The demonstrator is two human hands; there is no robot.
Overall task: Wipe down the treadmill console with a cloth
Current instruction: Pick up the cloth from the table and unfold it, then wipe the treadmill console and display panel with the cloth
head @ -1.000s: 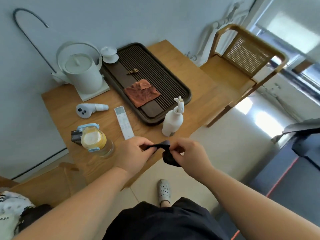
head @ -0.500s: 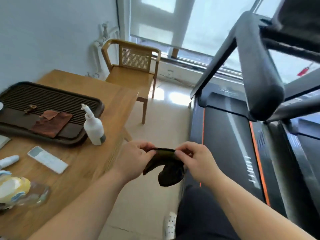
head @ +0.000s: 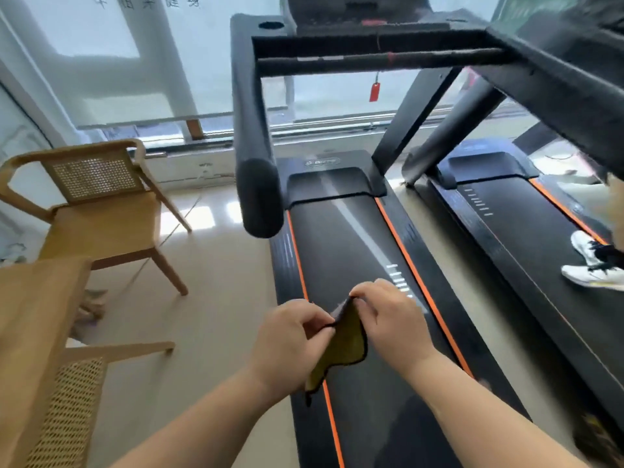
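Observation:
A small olive-yellow cloth (head: pixel 344 346) with a dark edge hangs between my two hands over the rear of the treadmill belt (head: pixel 354 251). My left hand (head: pixel 290 342) pinches its upper left edge. My right hand (head: pixel 388 319) pinches the top corner. The black treadmill console (head: pixel 358 15) is far above at the top of the view, only its lower part visible, with a cup hole (head: pixel 271 25) at its left. A thick padded handrail (head: pixel 253 130) runs from it down toward me.
A wooden cane-back chair (head: pixel 98 211) stands left of the treadmill, with a wooden table corner (head: pixel 30 298) and another chair (head: pixel 74 400) nearer me. A second treadmill (head: pixel 526 231) on the right carries someone's white shoe (head: pixel 591 265). A red tag (head: pixel 374 92) hangs under the crossbar.
My view has swung from the table to the treadmill. My hands have kept hold of the cloth and opened it out from a bunched lump.

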